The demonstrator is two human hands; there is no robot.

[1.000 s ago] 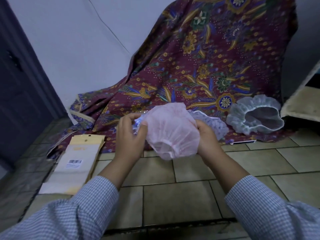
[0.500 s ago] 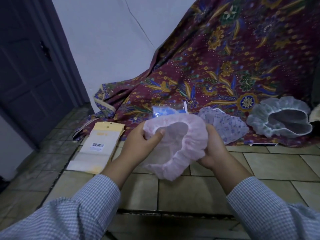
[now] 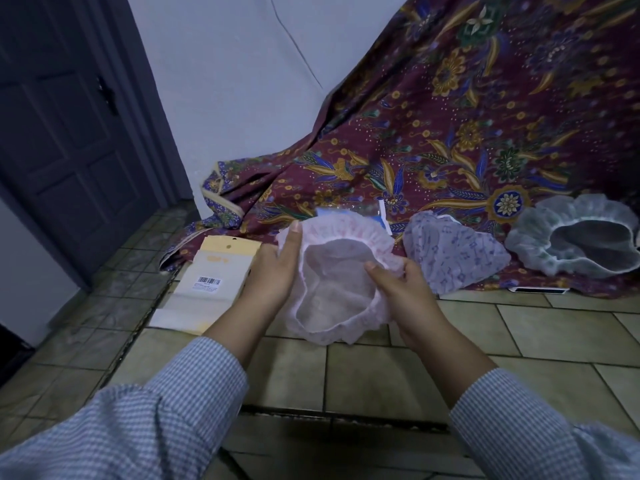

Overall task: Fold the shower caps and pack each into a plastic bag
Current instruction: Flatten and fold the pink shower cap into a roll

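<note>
The pink shower cap [image 3: 337, 289] is held up above the tiled floor [image 3: 398, 379], between the two hands, with its opening turned toward the camera so the pale inside shows and the ruffled elastic rim runs all around it. The left hand [image 3: 273, 271] has its grip on the cap's left edge, thumb up along the frill and the fingers hidden behind the fabric. The right hand [image 3: 403, 289] pinches the right side of the rim, thumb on the inner face and fingers curled behind. Both grips are closed on the cap, and it hangs slack below them.

Just behind the cap's upper edge a clear plastic bag [image 3: 349, 213] with a blue part peeks out; whether it touches the cap cannot be told. To the right, a folded lilac patterned shower cap [image 3: 453, 254] lies on the maroon floral cloth [image 3: 450, 133], and farther right a white shower cap [image 3: 575, 244] lies open on the same cloth. Left of the hands, a flat beige packet with a barcode label [image 3: 207, 285] lies on the floor at the cloth's edge. Both forearms wear blue checked sleeves [image 3: 156, 424]. A dark door [image 3: 65, 133] stands at the far left beside the pale wall [image 3: 235, 81].
</note>
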